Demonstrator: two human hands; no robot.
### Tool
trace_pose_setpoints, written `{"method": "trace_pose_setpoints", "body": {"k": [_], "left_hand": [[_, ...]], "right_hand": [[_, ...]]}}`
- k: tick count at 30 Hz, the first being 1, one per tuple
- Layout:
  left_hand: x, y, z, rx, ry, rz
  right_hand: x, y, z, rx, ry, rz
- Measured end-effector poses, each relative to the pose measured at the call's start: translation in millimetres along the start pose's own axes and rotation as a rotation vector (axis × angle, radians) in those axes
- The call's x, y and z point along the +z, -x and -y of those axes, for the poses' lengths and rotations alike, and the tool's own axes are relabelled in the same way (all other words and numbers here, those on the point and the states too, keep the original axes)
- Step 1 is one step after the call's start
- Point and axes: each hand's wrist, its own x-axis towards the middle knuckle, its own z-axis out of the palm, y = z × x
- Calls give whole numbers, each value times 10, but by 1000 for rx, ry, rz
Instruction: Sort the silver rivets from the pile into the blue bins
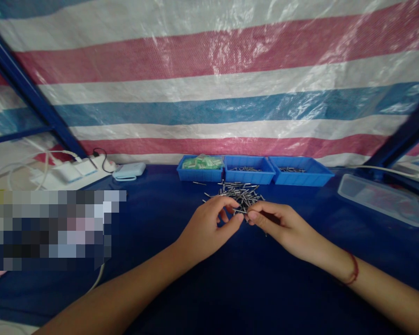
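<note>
A heap of thin metal pins (239,191) lies on the dark blue table. At its near edge my right hand (279,225) pinches the end of one metal pin (239,211) between thumb and fingertips. My left hand (209,228) is at the other end of this pin, with thumb and index finger apart around it; whether they touch it is unclear. Behind the heap stand three blue bins: the left bin (200,175) holds green-and-clear packets (202,162), while the middle bin (247,177) and the right bin (302,178) hold more metal pins.
A clear plastic lid (382,200) lies at the right. On the left are a light blue case (129,171), a white power strip (80,170) with cables, and a pixelated area. A striped sheet (209,107) hangs behind the table (258,288).
</note>
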Motion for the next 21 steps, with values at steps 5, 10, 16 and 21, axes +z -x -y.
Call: {"method": "trace_pose_setpoints", "body": {"k": [5,10,16,21], "left_hand": [[3,-15,-22,-8,49,-2],[20,-8,-22,-38,126,-5],[5,-13,-42,-85,130,8],[2,-16,-63,-71,133,-15]], "right_hand": [[3,-2,13,5,-59,25],[11,-1,-19,64,-100,65],[20,18,-42,114,-124,92],[19,13,1,92,-136,70]]}}
